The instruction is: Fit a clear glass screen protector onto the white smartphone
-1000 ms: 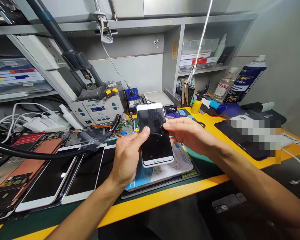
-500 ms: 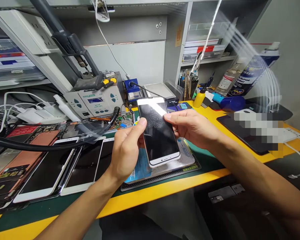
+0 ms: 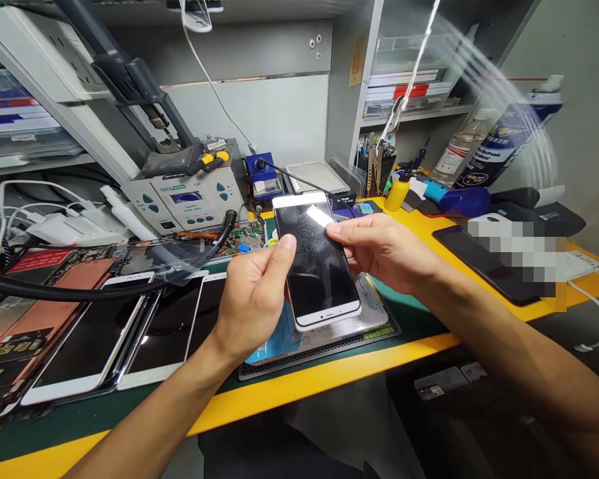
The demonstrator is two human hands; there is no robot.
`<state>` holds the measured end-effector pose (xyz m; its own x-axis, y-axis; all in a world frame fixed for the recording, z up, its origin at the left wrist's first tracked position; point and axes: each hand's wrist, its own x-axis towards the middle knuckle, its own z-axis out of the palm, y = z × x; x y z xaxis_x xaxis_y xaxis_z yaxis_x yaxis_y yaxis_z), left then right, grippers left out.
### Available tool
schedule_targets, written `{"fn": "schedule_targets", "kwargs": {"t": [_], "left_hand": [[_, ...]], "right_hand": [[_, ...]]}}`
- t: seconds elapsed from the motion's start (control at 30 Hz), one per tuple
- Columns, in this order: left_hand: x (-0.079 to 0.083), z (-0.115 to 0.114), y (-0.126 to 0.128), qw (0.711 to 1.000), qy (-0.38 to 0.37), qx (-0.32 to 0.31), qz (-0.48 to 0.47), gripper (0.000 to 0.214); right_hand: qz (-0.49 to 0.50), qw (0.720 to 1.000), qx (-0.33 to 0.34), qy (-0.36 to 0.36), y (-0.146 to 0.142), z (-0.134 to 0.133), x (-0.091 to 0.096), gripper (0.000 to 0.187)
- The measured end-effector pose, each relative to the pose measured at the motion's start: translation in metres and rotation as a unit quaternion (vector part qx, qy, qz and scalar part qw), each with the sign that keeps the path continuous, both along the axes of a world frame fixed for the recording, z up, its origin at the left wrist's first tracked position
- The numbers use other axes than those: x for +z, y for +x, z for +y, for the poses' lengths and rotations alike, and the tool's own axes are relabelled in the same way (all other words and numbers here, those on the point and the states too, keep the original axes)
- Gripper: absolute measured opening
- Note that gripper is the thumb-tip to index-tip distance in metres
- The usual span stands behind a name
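Note:
A white-framed smartphone (image 3: 317,263) with a dark, smudged screen is held up above the bench, screen facing me. My left hand (image 3: 252,299) grips its left edge, thumb on the front near the top. My right hand (image 3: 384,249) holds the right edge, with the thumb laid on the glass. Under the phone lies a work mat (image 3: 374,319) with blue printed sheets on it.
Several white and black phone screens (image 3: 94,352) and opened phone bodies lie at the left. A rework station (image 3: 187,196) and black hose (image 3: 80,286) stand behind them. Bottles (image 3: 506,143) and a dark tablet (image 3: 484,263) sit at the right. The yellow bench edge (image 3: 329,379) runs in front.
The phone has tilted slightly, its lower end swinging right. My right thumb has slid up along the screen's right side. The view has dropped a little.

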<state>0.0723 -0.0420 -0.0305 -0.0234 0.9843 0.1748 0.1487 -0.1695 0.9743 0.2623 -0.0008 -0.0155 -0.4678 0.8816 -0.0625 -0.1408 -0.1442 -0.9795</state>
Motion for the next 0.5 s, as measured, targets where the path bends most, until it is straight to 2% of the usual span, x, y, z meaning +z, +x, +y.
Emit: {"fn": "schedule_targets", "kwargs": {"t": [0.1, 0.2, 0.27, 0.33, 0.43, 0.5], "left_hand": [[0.006, 0.0, -0.001, 0.996, 0.036, -0.002, 0.081, 0.049], [0.008, 0.001, -0.003, 0.991, 0.052, -0.023, 0.118, 0.041], [0.005, 0.0, -0.002, 0.993, 0.028, -0.064, 0.098, 0.03], [0.002, 0.0, -0.001, 0.992, -0.004, -0.113, 0.058, 0.019], [-0.002, -0.001, 0.001, 0.989, -0.012, -0.15, 0.004, 0.036], [-0.001, -0.001, 0.001, 0.99, 0.008, -0.138, -0.026, 0.046]], "right_hand": [[-0.021, 0.999, -0.007, 0.037, 0.0, -0.001, -0.001, 0.038], [-0.074, 0.988, -0.047, 0.128, 0.001, -0.003, -0.004, 0.044], [-0.117, 0.971, -0.078, 0.194, 0.001, -0.005, -0.005, 0.046], [-0.144, 0.957, -0.098, 0.23, 0.001, -0.006, -0.005, 0.046], [-0.148, 0.953, -0.1, 0.246, -0.001, -0.008, -0.003, 0.044], [-0.153, 0.949, -0.09, 0.26, -0.002, -0.01, -0.003, 0.044]]}}
